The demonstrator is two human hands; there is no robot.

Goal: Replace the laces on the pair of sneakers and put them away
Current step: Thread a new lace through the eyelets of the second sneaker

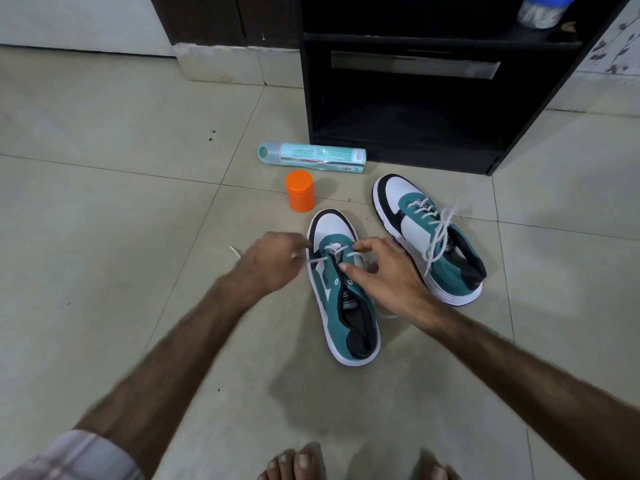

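Near sneaker (346,299) on the tiled floor (104,202), toe pointing away: teal upper, white toe panel, black toe edge and heel collar, white sole. White lace (317,261) threaded only through the lower eyelets; upper eyelets bare.

Left hand (266,261) at the shoe's left side, fingers curled, pinching the lace where it leaves an eyelet; a loose lace end shows on the tile left of the wrist. Right hand (384,268) over the shoe's right side, thumb pressing the eyelet strip, fingers loosely bent over the lacing; whether they pinch lace, cannot tell.

Second sneaker (429,237) just to the right, apart from the first, fully laced, ends lying loose.

Orange jar (300,190) stands near the toe. Teal bottle (311,157) lies beyond it, against the black shelf unit (415,109). Open tile left.
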